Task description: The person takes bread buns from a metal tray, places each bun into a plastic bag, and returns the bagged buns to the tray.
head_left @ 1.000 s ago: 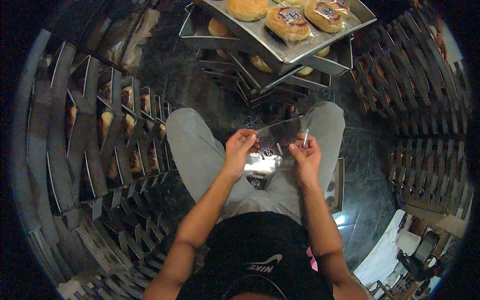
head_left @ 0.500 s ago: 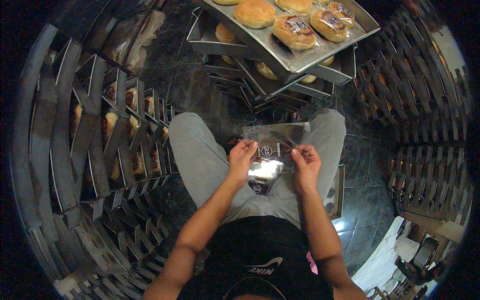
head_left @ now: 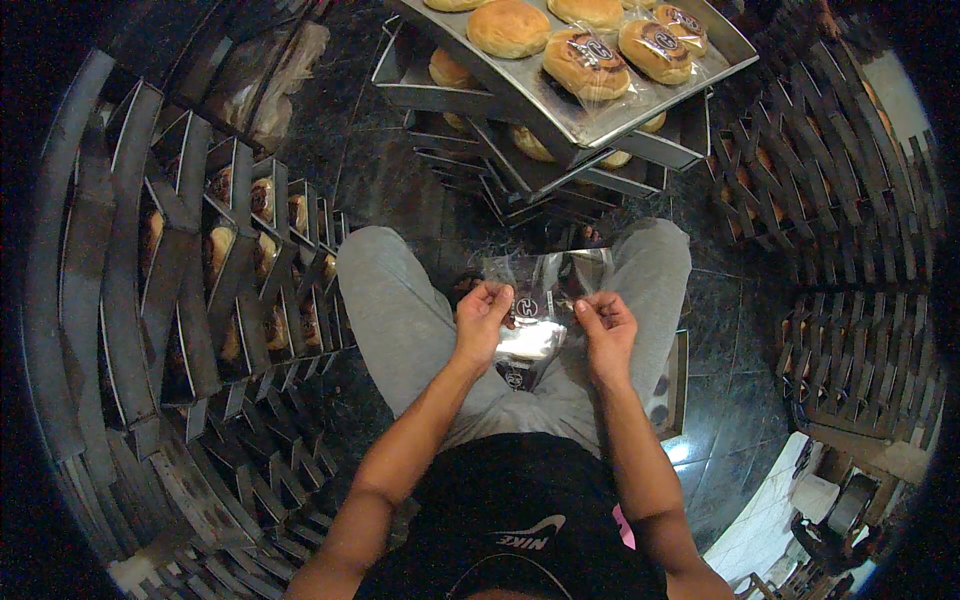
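Above my lap I hold a clear printed plastic bag point(head_left: 540, 290) stretched between both hands. My left hand point(head_left: 483, 318) pinches its left side between thumb and fingers. On its right side, my right hand point(head_left: 607, 325) has a like pinch. The film bulges and creases between them, and no bun shows inside it. More shiny clear film point(head_left: 527, 343) lies on my lap below the hands. Beyond my knees, a metal tray point(head_left: 590, 128) tops a stack. It bears bare golden buns point(head_left: 508, 27) and several buns wrapped in printed clear film point(head_left: 586, 65).
Stacked, crisscrossed trays with buns point(head_left: 218, 250) rise at my left. Further tray stacks point(head_left: 850, 340) stand at my right. Another tray edge point(head_left: 681, 385) shows beside my right thigh, over the dark tiled floor point(head_left: 720, 400). Low on the right stands a dark machine point(head_left: 850, 505).
My right hand has shifted slightly left, toward my left hand. The bag, flatter before, now bows and wrinkles. Both hands keep their pinch on it.
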A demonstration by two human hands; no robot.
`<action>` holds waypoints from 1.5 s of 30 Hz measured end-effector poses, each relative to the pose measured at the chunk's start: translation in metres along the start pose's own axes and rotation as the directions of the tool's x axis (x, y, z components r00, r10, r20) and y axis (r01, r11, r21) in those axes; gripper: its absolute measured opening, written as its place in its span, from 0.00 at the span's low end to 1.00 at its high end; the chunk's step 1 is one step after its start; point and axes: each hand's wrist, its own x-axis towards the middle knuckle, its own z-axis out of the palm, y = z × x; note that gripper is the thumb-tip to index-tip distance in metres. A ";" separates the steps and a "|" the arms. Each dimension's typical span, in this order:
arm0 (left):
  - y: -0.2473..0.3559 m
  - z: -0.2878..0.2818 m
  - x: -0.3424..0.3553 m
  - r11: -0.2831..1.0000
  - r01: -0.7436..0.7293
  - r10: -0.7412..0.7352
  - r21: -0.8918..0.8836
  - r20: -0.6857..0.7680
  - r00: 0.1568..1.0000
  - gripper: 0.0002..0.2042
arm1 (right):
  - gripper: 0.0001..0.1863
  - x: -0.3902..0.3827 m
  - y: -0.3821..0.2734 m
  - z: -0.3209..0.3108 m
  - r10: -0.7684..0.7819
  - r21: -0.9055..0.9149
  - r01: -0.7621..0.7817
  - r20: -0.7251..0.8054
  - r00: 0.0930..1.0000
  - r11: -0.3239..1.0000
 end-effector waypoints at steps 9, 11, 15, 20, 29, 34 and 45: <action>0.027 -0.008 0.009 0.973 -0.081 0.101 0.215 -0.080 0.992 0.11 | 0.08 -0.011 -0.013 0.011 -0.008 -0.252 0.018 0.041 0.999 0.968; 0.040 -0.008 0.013 0.987 -0.051 0.064 0.153 -0.083 0.994 0.12 | 0.08 -0.004 -0.038 0.020 -0.155 -0.330 0.174 0.084 0.984 0.928; 0.041 -0.023 0.038 0.987 0.025 -0.039 -0.156 -0.082 0.996 0.13 | 0.07 0.017 -0.103 0.040 -0.351 -0.344 0.386 0.162 0.922 0.856; 0.027 -0.045 0.052 0.947 0.129 -0.142 -0.295 -0.023 0.990 0.13 | 0.05 0.082 -0.205 0.093 -0.740 -0.329 0.850 0.423 0.523 0.412; 0.031 -0.033 0.057 0.879 0.186 -0.193 -0.439 0.027 0.981 0.13 | 0.33 0.280 -0.239 0.193 -0.346 -0.614 0.776 0.703 0.622 0.146; 0.028 -0.045 0.056 0.850 0.116 -0.140 -0.514 -0.008 0.990 0.14 | 0.43 0.281 -0.257 0.222 -0.102 -0.834 0.518 0.508 0.855 0.192; 0.059 -0.073 0.030 0.845 -0.113 -0.012 -0.523 -0.230 0.973 0.16 | 0.36 0.098 -0.251 0.130 -0.752 -0.218 0.833 0.359 0.552 0.508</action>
